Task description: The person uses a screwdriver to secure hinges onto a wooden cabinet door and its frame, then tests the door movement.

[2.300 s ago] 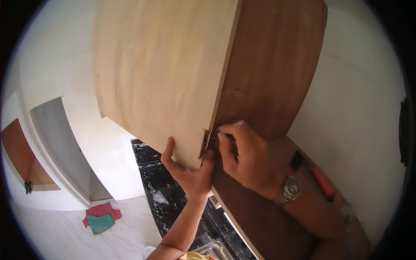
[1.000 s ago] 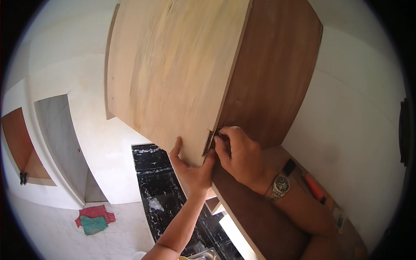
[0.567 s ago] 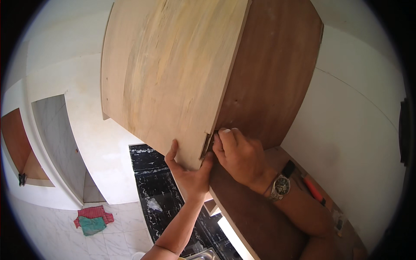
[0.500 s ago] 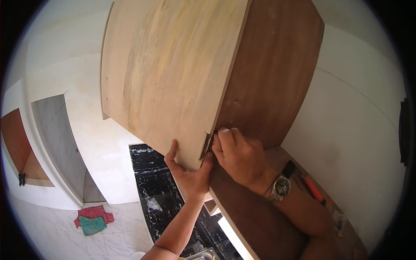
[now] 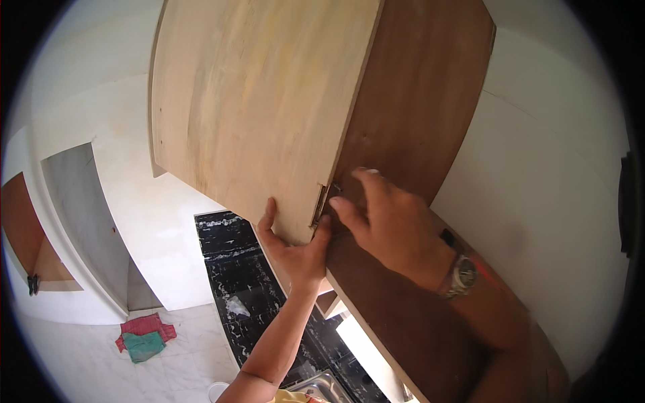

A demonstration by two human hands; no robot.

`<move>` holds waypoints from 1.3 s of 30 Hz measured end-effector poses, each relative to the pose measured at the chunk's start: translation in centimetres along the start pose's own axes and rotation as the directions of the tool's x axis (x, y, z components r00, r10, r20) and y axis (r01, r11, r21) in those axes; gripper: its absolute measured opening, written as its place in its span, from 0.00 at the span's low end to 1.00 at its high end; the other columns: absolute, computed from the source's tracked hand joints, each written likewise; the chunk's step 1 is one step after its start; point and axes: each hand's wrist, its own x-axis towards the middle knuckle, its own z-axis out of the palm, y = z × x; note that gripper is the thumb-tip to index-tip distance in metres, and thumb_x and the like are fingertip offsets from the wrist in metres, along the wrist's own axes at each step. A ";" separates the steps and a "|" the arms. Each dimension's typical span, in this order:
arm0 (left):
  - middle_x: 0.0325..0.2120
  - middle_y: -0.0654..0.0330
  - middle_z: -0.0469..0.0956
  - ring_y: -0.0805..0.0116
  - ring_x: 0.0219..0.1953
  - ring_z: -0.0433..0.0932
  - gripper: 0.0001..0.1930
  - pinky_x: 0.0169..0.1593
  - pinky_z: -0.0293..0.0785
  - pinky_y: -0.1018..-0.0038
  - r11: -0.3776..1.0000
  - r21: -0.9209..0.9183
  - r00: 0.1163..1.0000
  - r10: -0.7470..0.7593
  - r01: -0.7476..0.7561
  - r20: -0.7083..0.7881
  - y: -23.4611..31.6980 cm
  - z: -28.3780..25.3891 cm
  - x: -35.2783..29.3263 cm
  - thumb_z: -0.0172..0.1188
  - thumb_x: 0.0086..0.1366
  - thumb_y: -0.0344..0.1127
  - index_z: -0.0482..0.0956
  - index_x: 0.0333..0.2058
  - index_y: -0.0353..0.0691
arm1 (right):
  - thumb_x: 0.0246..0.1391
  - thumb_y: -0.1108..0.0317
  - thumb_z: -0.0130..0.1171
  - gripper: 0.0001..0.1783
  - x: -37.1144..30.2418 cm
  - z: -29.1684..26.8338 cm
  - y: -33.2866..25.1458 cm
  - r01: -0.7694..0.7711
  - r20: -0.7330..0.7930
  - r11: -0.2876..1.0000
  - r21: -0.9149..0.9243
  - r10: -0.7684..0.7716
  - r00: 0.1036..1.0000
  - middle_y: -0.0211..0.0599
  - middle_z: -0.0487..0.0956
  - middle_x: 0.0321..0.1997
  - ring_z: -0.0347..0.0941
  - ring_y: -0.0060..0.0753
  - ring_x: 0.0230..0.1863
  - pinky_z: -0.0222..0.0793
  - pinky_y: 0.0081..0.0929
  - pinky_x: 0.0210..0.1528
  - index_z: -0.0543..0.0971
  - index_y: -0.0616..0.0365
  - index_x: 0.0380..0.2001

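A pale wooden cabinet door (image 5: 255, 107) stands upright before me. At its lower right edge sits a narrow metal hinge (image 5: 320, 205), next to the brown inner panel (image 5: 416, 101). My left hand (image 5: 295, 258) grips the door's bottom corner, its thumb by the hinge and a finger up along the pale face. Just right of the hinge, my right hand (image 5: 403, 225) is held apart from it, thumb and fingers spread, with nothing visible between them. A small metal piece (image 5: 336, 187) shows beside the hinge; its kind is too small to tell.
Below the door runs a brown board (image 5: 396, 316); a red-handled tool lies partly hidden behind my right wrist. Lower down are a black marbled counter (image 5: 245, 275) and a steel sink (image 5: 326, 388). Red and green cloths (image 5: 144, 346) lie on the white floor. A white wall rises at right.
My right hand has drawn back from the hinge to the right, and its fingers have spread. The left hand keeps its grip on the door. The whole view has shifted slightly.
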 end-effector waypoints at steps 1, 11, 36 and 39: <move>0.59 0.49 0.65 0.58 0.63 0.65 0.46 0.69 0.60 0.62 0.999 0.028 1.000 0.030 -0.029 -0.007 -0.2 -0.1 0.1 0.75 0.52 0.27 0.58 0.66 0.39 | 0.63 0.58 0.60 0.16 0.0 -1.3 0.1 -0.019 0.029 1.000 -0.003 0.019 0.999 0.44 0.82 0.29 0.82 0.50 0.26 0.79 0.40 0.26 0.75 0.62 0.40; 0.63 0.45 0.61 0.53 0.63 0.66 0.48 0.69 0.63 0.61 1.000 -0.005 0.997 0.029 -0.030 -0.070 0.4 0.5 0.0 0.77 0.52 0.28 0.56 0.67 0.41 | 0.62 0.60 0.61 0.19 -11.8 -14.3 4.8 -0.302 0.653 0.916 -0.266 0.401 0.643 0.55 0.79 0.45 0.80 0.55 0.42 0.76 0.44 0.44 0.75 0.65 0.47; 0.61 0.48 0.66 0.57 0.63 0.67 0.46 0.69 0.60 0.64 0.999 -0.028 0.999 -0.025 0.024 -0.029 1.3 0.5 -0.6 0.76 0.51 0.29 0.60 0.66 0.40 | 0.53 0.71 0.64 0.29 -10.0 -14.6 -2.7 0.110 0.187 0.983 -0.150 -0.081 0.979 0.34 0.68 0.25 0.64 0.29 0.19 0.64 0.27 0.19 0.76 0.59 0.61; 0.61 0.47 0.65 0.56 0.63 0.67 0.46 0.69 0.60 0.63 0.998 0.056 1.000 -0.018 0.019 -0.019 1.4 0.4 -0.6 0.76 0.51 0.31 0.59 0.67 0.40 | 0.52 0.72 0.64 0.30 -10.0 -14.2 -2.6 0.090 0.186 0.987 -0.134 -0.064 0.981 0.32 0.67 0.24 0.63 0.28 0.19 0.62 0.26 0.18 0.76 0.59 0.61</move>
